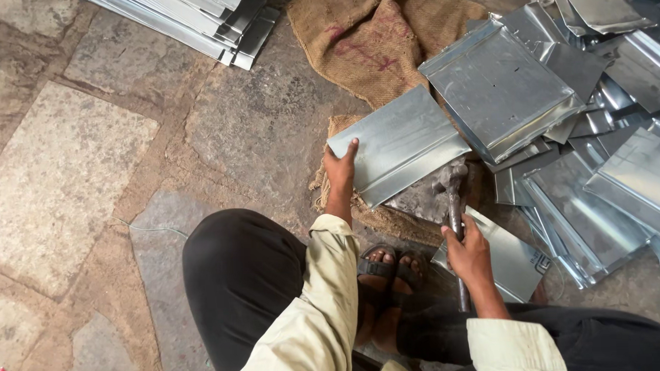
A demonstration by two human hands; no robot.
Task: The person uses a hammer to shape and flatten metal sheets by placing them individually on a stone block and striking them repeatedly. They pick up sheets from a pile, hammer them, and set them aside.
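My left hand (341, 170) pins the near-left corner of the folded galvanised sheet (398, 143), fingers flat and together on it; the sheet rests over a grey stone block (425, 198) on burlap sacking (372, 38). My right hand (468, 252) is clamped round the hammer (453, 196), whose head sits just right of the sheet's near edge. Risks: a glancing blow could skid the sheet off the block, or land near my left fingers (bare, close to sharp edges). My sandalled feet (383, 275) sit just below the block, exposed. The loose sheet pile (600, 161) to the sheet's right could slide.
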